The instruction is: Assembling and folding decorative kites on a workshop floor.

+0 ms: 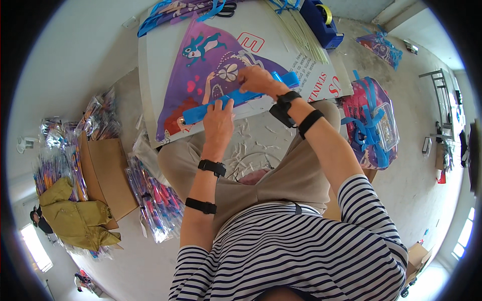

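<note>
A triangular purple printed sheet (175,85), like a kite sail with a cartoon animal and flowers, lies flat on the white board in front of me. A bright blue strip (198,114) runs along its near edge, with a loose blue end (288,78) at the right. My left hand (219,120) rests with its fingers extended and apart on the strip, left of the middle. Over the strip's right half, my right hand (260,83) has its fingers curled together near the sheet; whatever they grip is hidden.
On the board's far side are scissors (227,10), thin pale sticks (301,35) and a blue tape dispenser (321,22). A pink bundle tied with blue ribbon (369,120) stands at right. Wrapped packages (155,195) and a cardboard box (108,170) are at left. White scraps (246,150) litter the floor.
</note>
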Motion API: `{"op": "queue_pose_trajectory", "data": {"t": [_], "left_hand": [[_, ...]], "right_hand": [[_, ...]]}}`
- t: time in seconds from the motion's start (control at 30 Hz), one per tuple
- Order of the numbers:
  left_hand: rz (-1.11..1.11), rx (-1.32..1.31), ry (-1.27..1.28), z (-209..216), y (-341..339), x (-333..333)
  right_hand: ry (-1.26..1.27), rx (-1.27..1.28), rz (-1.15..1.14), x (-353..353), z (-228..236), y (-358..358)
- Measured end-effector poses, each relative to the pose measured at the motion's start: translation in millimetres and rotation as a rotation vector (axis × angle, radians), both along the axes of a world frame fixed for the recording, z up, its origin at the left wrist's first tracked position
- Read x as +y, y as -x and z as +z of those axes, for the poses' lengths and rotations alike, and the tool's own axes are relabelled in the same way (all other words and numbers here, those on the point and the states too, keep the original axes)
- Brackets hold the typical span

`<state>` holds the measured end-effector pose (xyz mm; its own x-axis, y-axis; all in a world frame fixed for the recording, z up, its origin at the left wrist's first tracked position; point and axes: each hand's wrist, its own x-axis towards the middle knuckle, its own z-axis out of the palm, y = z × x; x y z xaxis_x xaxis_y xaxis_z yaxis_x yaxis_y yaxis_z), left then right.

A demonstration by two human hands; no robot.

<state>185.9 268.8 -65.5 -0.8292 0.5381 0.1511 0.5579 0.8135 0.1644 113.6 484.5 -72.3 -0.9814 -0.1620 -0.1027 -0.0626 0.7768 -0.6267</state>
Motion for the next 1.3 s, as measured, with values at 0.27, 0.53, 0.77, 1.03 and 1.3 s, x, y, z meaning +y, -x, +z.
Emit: {"op": "queue_pose_trajectory", "data": {"t": [0.27,0.53,0.77,1.03,1.3], "left_hand": [[0.014,-0.011,-0.015,-1.5,0.7,-0.5],[0.013,0.008,-0.041,0.6,0.4,-0.4],[0.020,-0.042,-0.093,4.0,3.7,-5.6],[0.012,-0.048,-0.121,6.3,7.8,-9.7],[0.055,-0.012,-0.163,4.3,17.8,-5.3]], "right_hand": [[-0.021,0.039,-0.511,102.9,17.6,-27.4],[0.006,-0.080,-0.529,85.7,-8.0,-25.3],[-0.051,-0.117,-0.585,83.3,-2.4,-31.8],[-0.168,-0.058,-0.572,68.9,-1.2,-43.6],[-0.236,0.014,-0.527,54.5,2.0,-51.8]]}}
